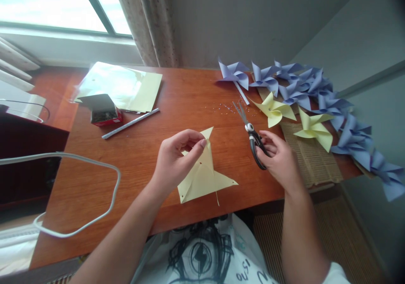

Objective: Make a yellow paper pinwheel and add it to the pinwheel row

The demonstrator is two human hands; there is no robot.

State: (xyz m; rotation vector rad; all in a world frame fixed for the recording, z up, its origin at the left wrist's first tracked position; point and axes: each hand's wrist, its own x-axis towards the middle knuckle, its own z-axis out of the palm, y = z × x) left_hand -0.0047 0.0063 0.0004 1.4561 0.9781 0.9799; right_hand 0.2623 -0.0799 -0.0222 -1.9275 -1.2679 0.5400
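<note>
Near the front of the wooden table, my left hand pinches the upper part of a yellow paper pinwheel piece. The piece is cut into pointed flaps with small holes at several tips and one in the middle; part of it is hidden behind the fingers. To the right, my right hand holds a pair of scissors by the black handle. The blades point away from me, slightly parted, over small scattered paper bits.
Blue pinwheels and two yellow pinwheels line the right side, some on corrugated cardboard. At left lie yellow paper sheets, a small open red-and-black box, a rolled paper stick and a white cable.
</note>
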